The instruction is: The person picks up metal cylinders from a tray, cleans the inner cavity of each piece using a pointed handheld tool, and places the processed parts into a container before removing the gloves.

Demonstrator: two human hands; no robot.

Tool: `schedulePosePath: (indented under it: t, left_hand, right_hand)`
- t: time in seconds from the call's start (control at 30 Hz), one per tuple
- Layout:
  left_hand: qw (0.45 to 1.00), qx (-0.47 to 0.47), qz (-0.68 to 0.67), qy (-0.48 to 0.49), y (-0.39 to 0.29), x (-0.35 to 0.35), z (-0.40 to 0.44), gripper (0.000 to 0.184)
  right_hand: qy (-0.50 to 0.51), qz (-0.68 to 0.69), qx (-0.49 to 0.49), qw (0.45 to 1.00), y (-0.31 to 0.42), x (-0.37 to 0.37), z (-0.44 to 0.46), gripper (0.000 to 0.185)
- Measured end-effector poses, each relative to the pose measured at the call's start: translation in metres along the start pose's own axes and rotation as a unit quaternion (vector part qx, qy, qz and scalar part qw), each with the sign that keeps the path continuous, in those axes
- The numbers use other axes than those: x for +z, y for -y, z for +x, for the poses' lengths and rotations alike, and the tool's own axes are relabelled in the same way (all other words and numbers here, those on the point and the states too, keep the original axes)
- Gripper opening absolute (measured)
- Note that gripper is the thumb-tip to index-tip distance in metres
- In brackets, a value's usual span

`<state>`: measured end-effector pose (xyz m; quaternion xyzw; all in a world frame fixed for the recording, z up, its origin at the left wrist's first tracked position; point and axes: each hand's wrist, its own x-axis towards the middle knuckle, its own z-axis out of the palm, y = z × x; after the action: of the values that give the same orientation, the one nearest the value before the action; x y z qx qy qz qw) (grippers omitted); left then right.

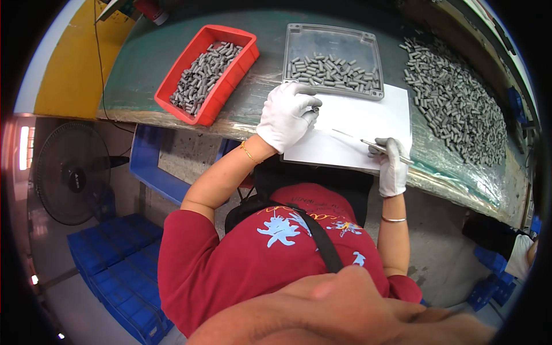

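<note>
My left hand (287, 117), in a white glove, is closed with a small grey cylindrical part (314, 109) pinched at the fingertips. It is held above a white sheet (345, 123) at the table's front edge. My right hand (393, 164), also gloved, grips a slim metal pen-like tool (374, 145) whose thin tip points left, apart from the part. Just beyond the sheet, a grey tray (328, 43) holds several matching grey cylinders (333, 72). Toward the left stands a red bin (234, 80) with more of them.
A large heap of grey cylinders (454, 103) covers the table's right side. Below the table on the left are a blue bin (152, 164), stacked blue crates (115, 247) and a fan (75, 178). Part of another person (520, 256) shows at far right.
</note>
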<state>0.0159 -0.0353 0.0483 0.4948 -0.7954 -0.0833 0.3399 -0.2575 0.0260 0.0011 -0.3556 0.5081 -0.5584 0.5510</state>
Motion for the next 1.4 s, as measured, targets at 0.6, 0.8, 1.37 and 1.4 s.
schedulePosePath:
  t: [0.6, 0.8, 1.37, 1.4]
  left_hand:
    - [0.995, 0.012, 0.063, -0.07, 0.036, -0.028, 0.002, 0.021]
    - [0.916, -0.094, 0.375, -0.111, 0.112, -0.123, 0.003, 0.031]
    - [0.962, -0.043, 0.257, 0.076, 0.069, 0.04, 0.09, 0.026]
    - [0.965, -0.049, 0.249, 0.071, 0.063, 0.038, 0.091, 0.024]
  right_hand:
    - [0.027, 0.018, 0.007, 0.999, -0.001, -0.004, -0.001, 0.03]
    - [0.023, 0.014, 0.008, 1.0, 0.0, -0.003, -0.001, 0.03]
    - [0.024, 0.01, 0.0, 1.0, -0.002, -0.003, -0.003, 0.028]
    - [0.025, 0.019, -0.003, 1.0, -0.003, -0.003, -0.002, 0.028]
